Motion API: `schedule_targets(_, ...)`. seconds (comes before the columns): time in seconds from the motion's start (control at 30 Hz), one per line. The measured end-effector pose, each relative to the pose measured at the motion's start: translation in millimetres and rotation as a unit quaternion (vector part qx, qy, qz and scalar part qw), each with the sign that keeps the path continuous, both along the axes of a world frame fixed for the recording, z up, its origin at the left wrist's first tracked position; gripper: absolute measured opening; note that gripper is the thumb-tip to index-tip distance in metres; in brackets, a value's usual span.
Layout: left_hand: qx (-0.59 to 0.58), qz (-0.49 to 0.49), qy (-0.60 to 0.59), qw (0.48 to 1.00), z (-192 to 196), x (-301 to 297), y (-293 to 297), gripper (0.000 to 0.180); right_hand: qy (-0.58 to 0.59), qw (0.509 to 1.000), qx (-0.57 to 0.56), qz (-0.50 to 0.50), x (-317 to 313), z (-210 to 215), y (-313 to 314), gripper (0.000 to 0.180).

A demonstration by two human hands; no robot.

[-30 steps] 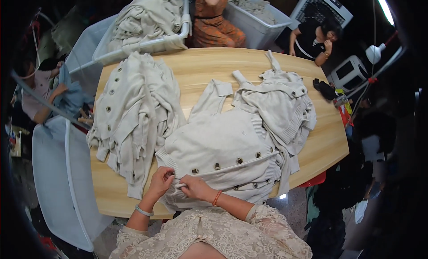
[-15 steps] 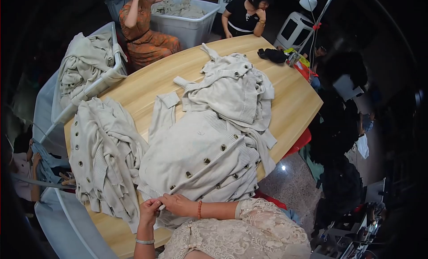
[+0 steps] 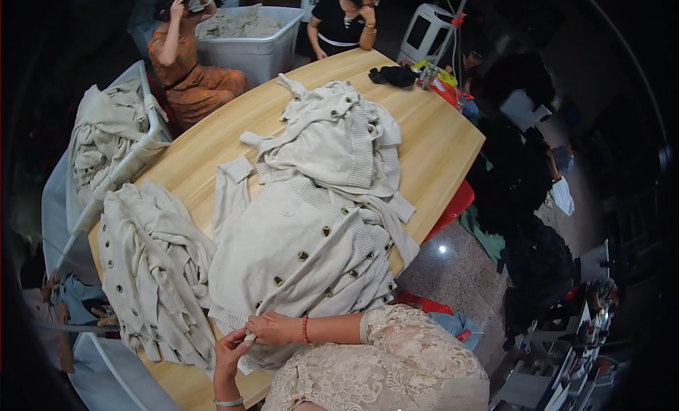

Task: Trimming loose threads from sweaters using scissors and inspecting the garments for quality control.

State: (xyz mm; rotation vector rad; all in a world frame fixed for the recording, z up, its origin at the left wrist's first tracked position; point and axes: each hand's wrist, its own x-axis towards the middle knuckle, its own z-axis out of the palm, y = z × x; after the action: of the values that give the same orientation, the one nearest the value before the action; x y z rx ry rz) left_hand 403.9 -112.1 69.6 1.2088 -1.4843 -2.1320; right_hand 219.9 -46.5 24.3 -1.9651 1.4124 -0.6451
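A cream knitted cardigan (image 3: 265,230) with dark buttons down its front lies spread on the wooden table before me. At the near end of its button band, my right hand (image 3: 274,329) is closed, pinching the edge. My left hand (image 3: 230,351) meets it there, thumb and fingertips closed on the same corner of the knit. A small pale bit shows between the two hands; its exact shape is too small to make out. More cream cardigans (image 3: 329,139) lie heaped just beyond, their ribbed hems and buttons showing. To the left, another pile of buttoned cardigans (image 3: 152,269) hangs toward the table's edge.
The wooden table (image 3: 431,139) has a black cloth item (image 3: 393,76) at its far end. Bins of cream knitwear, one a white bin (image 3: 152,139), stand left and behind. Two people sit across the table. A red stool (image 3: 453,209) is at the right edge.
The view has shifted, so the table and piles sit further left. Both hands stay at the cardigan's near corner; the left hand has drawn slightly lower and its fingers have loosened a little.
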Motion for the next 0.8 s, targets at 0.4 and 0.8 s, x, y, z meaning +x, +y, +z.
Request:
schedule_targets(0.4,-0.377,-0.019,-0.111,0.919,-47.8,6.1,17.9,0.012,-0.109,0.993,0.04,0.014,-6.8,-16.7,-0.3,0.026)
schedule_targets(0.8,-0.382,-0.014,-0.13,0.915,-32.2,4.2,7.0,0.011,-0.1,0.991,0.009,-0.083,-10.0,6.6,10.2,0.012)
